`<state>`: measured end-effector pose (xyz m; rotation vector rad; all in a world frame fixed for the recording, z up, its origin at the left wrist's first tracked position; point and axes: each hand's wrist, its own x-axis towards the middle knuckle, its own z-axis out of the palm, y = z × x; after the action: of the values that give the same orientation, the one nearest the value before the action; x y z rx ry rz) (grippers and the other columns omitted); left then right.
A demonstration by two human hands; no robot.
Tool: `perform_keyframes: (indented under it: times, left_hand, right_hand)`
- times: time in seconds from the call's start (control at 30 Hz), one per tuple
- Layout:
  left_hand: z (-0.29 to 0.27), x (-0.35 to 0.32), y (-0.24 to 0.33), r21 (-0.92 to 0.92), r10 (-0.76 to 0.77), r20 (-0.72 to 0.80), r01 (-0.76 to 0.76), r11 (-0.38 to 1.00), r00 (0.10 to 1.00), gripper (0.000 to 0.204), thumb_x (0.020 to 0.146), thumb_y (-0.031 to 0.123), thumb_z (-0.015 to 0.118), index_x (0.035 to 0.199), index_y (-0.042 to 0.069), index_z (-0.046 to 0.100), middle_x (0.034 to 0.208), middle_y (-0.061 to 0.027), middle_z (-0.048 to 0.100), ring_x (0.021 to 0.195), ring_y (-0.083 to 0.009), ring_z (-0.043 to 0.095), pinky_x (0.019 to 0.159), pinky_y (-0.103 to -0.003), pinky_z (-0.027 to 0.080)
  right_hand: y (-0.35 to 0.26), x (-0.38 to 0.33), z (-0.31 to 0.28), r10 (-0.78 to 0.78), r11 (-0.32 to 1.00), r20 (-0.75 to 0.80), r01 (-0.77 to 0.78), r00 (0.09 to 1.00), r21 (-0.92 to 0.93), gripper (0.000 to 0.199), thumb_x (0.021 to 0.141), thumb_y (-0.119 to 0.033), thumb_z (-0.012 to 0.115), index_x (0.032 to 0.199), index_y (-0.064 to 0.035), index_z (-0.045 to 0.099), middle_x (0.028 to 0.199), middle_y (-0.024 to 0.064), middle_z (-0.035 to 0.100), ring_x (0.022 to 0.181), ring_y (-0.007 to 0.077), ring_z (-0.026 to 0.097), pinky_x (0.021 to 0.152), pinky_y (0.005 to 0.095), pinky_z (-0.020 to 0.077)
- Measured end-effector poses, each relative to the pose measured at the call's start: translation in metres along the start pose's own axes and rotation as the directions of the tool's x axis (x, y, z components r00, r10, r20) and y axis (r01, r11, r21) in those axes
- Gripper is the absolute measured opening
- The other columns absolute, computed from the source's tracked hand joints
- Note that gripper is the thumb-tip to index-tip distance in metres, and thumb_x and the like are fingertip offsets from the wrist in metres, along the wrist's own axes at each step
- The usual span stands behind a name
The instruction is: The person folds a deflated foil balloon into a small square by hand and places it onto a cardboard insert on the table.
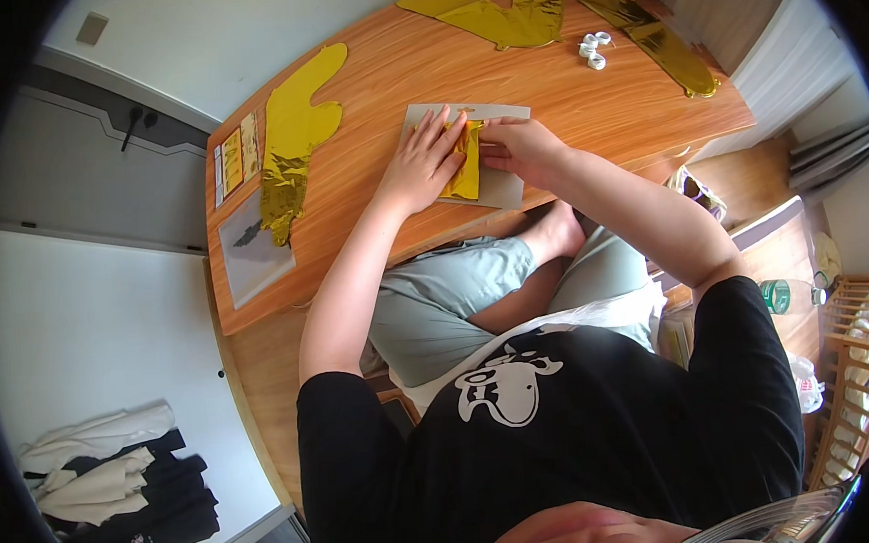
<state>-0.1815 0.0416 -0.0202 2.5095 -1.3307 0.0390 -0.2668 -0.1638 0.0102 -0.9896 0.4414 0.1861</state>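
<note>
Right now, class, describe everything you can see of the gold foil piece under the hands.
The gold foil piece is shiny, crinkled and folded into a narrow strip. It lies on a grey card on the wooden table. The left hand presses flat on it; the right hand pinches its upper edge.

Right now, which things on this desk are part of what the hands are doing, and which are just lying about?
In use:
left hand, flat on the folded gold foil piece
right hand, pinching that foil
grey card sheet underneath

Lying about:
gold foil balloon
crumpled gold foil
white ribbon roll
clear packet
pile of clothes
</note>
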Motion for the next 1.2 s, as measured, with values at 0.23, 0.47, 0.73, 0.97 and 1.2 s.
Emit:
perform_keyframes:
  times: [0.23,0.47,0.73,0.97,1.2]
  left_hand:
    - [-0.001,0.001,0.003,0.032,-0.017,0.009,0.017,0.999,1.000,0.064,0.108,0.056,0.035,0.166,0.033,0.020,0.172,-0.0088,0.019,0.158,-0.0310,0.018,0.127,-0.050,0.018]
    - [0.000,0.000,0.003,0.013,0.002,-0.018,-0.002,1.000,1.000,0.063,0.107,0.054,0.038,0.165,0.034,0.022,0.172,-0.0091,0.019,0.158,-0.0317,0.019,0.127,-0.051,0.019]
    - [-0.006,-0.001,0.011,0.060,0.031,0.000,-0.031,0.998,1.000,0.059,0.108,0.044,0.041,0.164,0.030,0.029,0.171,-0.0081,0.023,0.157,-0.0312,0.021,0.126,-0.049,0.020]
    - [-0.006,0.000,0.010,0.025,0.019,0.006,-0.019,1.000,1.000,0.060,0.108,0.055,0.036,0.164,0.035,0.027,0.171,-0.0082,0.022,0.157,-0.0330,0.022,0.127,-0.052,0.019]
    - [-0.005,0.000,0.007,0.046,0.035,-0.009,-0.035,0.998,0.999,0.059,0.108,0.044,0.042,0.163,0.029,0.031,0.170,-0.0083,0.025,0.156,-0.0323,0.024,0.126,-0.049,0.022]
  right_hand:
    - [0.005,0.003,-0.004,-0.044,0.993,-0.003,0.043,0.999,-0.111,0.033,0.099,-0.019,0.067,0.124,0.0026,0.061,0.120,0.0131,0.067,0.110,0.0229,0.067,0.098,0.0340,0.0569]
    - [0.001,-0.001,-0.007,-0.051,0.971,-0.078,0.031,0.996,-0.239,0.028,0.102,-0.021,0.066,0.123,-0.0031,0.061,0.116,0.0093,0.066,0.104,0.0228,0.070,0.094,0.0344,0.0580]
    - [0.003,-0.004,-0.005,-0.073,0.968,-0.079,0.051,0.994,-0.245,0.027,0.102,-0.019,0.064,0.126,-0.0056,0.061,0.116,0.0079,0.067,0.105,0.0225,0.069,0.095,0.0342,0.0579]
    - [0.010,0.004,-0.014,-0.157,0.958,0.059,0.167,0.986,-0.231,0.027,0.100,-0.006,0.062,0.125,0.0040,0.061,0.120,0.0139,0.066,0.111,0.0247,0.068,0.099,0.0351,0.0580]
    - [0.008,0.012,-0.014,-0.086,0.984,0.099,0.100,0.991,-0.146,0.025,0.100,0.000,0.058,0.124,0.0061,0.060,0.123,0.0151,0.064,0.114,0.0255,0.067,0.101,0.0350,0.0579]
